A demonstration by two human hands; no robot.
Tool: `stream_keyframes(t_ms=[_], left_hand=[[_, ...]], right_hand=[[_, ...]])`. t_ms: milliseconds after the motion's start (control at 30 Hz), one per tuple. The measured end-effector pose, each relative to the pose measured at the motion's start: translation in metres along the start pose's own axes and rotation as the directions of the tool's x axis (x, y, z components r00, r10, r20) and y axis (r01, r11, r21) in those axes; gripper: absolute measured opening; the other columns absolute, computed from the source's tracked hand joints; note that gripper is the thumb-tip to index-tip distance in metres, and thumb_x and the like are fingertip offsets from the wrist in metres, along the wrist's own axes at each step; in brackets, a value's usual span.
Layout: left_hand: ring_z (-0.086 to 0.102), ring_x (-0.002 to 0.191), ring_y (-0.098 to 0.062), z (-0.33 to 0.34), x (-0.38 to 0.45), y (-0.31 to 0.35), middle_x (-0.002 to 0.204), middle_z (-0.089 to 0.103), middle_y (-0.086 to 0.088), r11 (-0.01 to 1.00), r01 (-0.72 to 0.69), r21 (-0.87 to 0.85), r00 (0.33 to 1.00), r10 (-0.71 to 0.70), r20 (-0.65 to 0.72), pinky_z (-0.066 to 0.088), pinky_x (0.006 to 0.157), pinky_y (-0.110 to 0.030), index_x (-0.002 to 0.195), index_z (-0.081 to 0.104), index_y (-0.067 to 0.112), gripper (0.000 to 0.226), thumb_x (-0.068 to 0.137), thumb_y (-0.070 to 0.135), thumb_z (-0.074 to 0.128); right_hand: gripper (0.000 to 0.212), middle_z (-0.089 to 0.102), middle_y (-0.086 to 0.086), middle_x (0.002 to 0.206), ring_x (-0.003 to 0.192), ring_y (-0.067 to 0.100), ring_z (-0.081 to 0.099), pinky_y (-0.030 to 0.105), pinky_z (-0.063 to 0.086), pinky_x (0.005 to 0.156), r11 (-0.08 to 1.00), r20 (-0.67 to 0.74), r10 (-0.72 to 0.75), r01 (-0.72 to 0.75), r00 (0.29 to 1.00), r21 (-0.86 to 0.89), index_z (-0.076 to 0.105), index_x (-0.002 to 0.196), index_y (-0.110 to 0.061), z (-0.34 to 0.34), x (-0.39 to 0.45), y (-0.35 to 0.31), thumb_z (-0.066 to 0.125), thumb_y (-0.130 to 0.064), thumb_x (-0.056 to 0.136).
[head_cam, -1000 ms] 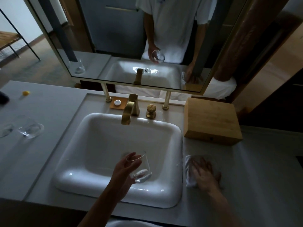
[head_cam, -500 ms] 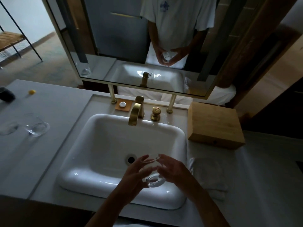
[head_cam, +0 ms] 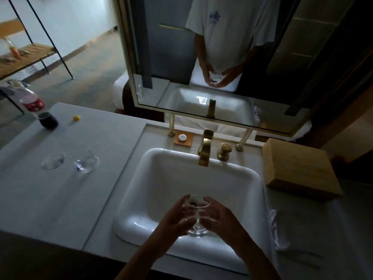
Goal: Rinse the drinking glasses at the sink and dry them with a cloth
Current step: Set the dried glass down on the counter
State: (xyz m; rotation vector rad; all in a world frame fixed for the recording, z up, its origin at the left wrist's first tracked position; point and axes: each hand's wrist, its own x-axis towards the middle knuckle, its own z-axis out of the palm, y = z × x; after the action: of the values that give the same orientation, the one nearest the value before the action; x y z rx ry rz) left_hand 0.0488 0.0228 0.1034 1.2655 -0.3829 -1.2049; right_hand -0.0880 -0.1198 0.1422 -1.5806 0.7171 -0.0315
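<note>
1. A dim washroom: a pale counter (head_cam: 60,199) runs under a framed mirror (head_cam: 222,57), with a white sink (head_cam: 181,178) set into it and a brass faucet (head_cam: 204,150) at its far edge.
2. Both hands meet over the near part of the basin. The left hand (head_cam: 173,221) curls round one side of a clear drinking glass (head_cam: 196,217), and the right hand (head_cam: 219,217) wraps the other side, fingers bent against the wall.
3. The glass sits between the two palms, roughly upright, its mouth tipped slightly away from the person, its long axis near vertical.
4. The faucet spout lies straight ahead of the hands, well apart; no water seems to run, though the gloom makes that hard to judge.
5. The white cloth (head_cam: 282,229) lies on the counter just right of the right hand, so that hand is the nearer one to fetch it.
6. Far to the left of the left hand stand two more glasses (head_cam: 86,162), near each other.
7. A wooden box (head_cam: 300,168) sits beyond the cloth.
</note>
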Motion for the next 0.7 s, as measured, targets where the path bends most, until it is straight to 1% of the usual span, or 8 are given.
stream_keyframes(t_ms=[33,133,233,367,467,567,633,700], left_hand=[[0.064,0.119,-0.032,-0.012,-0.001,0.003,0.131,0.065,-0.015,1.000,-0.007,0.013,1.000,0.007,0.006,0.053,0.093,-0.051,0.145,0.042,0.026,0.077,0.078,0.016,0.080],[0.062,0.122,-0.034,-0.052,-0.006,0.009,0.129,0.065,-0.017,0.998,-0.027,0.049,0.999,0.028,-0.019,0.053,0.092,-0.049,0.147,0.041,0.033,0.083,0.076,0.024,0.083],[0.061,0.124,-0.033,-0.093,-0.011,0.016,0.130,0.064,-0.017,0.995,-0.059,0.075,0.997,0.063,-0.051,0.053,0.091,-0.043,0.147,0.042,0.038,0.081,0.078,0.026,0.084],[0.062,0.123,-0.027,-0.151,-0.023,0.032,0.126,0.067,-0.015,0.986,-0.125,0.110,0.988,0.134,-0.078,0.050,0.102,-0.042,0.149,0.040,0.029,0.083,0.078,0.023,0.082],[0.063,0.121,-0.024,-0.196,-0.034,0.044,0.124,0.068,-0.012,0.985,-0.141,0.101,0.981,0.153,-0.121,0.051,0.100,-0.042,0.146,0.045,0.030,0.084,0.072,0.026,0.086],[0.064,0.117,-0.022,-0.239,-0.044,0.053,0.122,0.069,-0.011,0.985,-0.141,0.097,0.968,0.158,-0.195,0.053,0.098,-0.038,0.140,0.051,0.023,0.090,0.062,0.041,0.092],[0.066,0.113,-0.017,-0.267,-0.048,0.058,0.120,0.070,-0.008,0.988,-0.123,0.088,0.961,0.141,-0.239,0.054,0.092,-0.032,0.138,0.051,0.018,0.099,0.055,0.053,0.093],[0.065,0.113,-0.015,-0.294,-0.054,0.061,0.125,0.067,-0.008,0.991,-0.105,0.082,0.959,0.123,-0.254,0.053,0.093,-0.031,0.138,0.049,0.019,0.102,0.054,0.058,0.092]], right_hand=[[0.040,0.072,-0.008,0.115,0.112,0.005,0.065,0.020,0.053,0.089,1.000,0.007,-0.010,0.011,1.000,-0.009,0.056,0.118,-0.029,0.010,0.003,-0.008,0.073,-0.012,0.086],[0.053,0.068,-0.005,0.123,0.116,0.003,0.063,0.025,0.053,0.095,1.000,0.005,-0.024,0.024,1.000,-0.010,0.051,0.128,-0.037,0.043,0.015,-0.028,0.076,-0.022,0.084],[0.059,0.067,-0.005,0.122,0.113,0.004,0.064,0.024,0.055,0.091,0.999,-0.001,-0.037,0.037,0.999,-0.019,0.051,0.132,-0.037,0.079,0.035,-0.043,0.078,-0.021,0.082],[0.056,0.072,-0.011,0.114,0.109,0.003,0.066,0.019,0.054,0.082,0.998,0.016,-0.055,0.055,0.998,-0.016,0.056,0.126,-0.034,0.131,0.067,-0.059,0.077,-0.008,0.081],[0.060,0.070,-0.006,0.117,0.111,0.008,0.066,0.024,0.055,0.086,0.998,0.047,-0.056,0.058,0.997,-0.028,0.055,0.126,-0.035,0.170,0.095,-0.068,0.078,-0.006,0.079],[0.064,0.068,-0.003,0.120,0.111,0.010,0.066,0.027,0.055,0.091,0.996,0.096,-0.067,0.072,0.993,-0.049,0.053,0.129,-0.031,0.211,0.124,-0.078,0.080,-0.006,0.077],[0.066,0.068,-0.002,0.120,0.109,0.010,0.066,0.026,0.056,0.088,0.996,0.137,-0.069,0.077,0.988,-0.051,0.053,0.129,-0.030,0.236,0.143,-0.086,0.082,-0.008,0.075],[0.068,0.068,0.001,0.121,0.107,0.012,0.068,0.026,0.057,0.084,0.996,0.170,-0.064,0.073,0.983,-0.049,0.053,0.130,-0.024,0.261,0.161,-0.092,0.084,-0.007,0.072]])
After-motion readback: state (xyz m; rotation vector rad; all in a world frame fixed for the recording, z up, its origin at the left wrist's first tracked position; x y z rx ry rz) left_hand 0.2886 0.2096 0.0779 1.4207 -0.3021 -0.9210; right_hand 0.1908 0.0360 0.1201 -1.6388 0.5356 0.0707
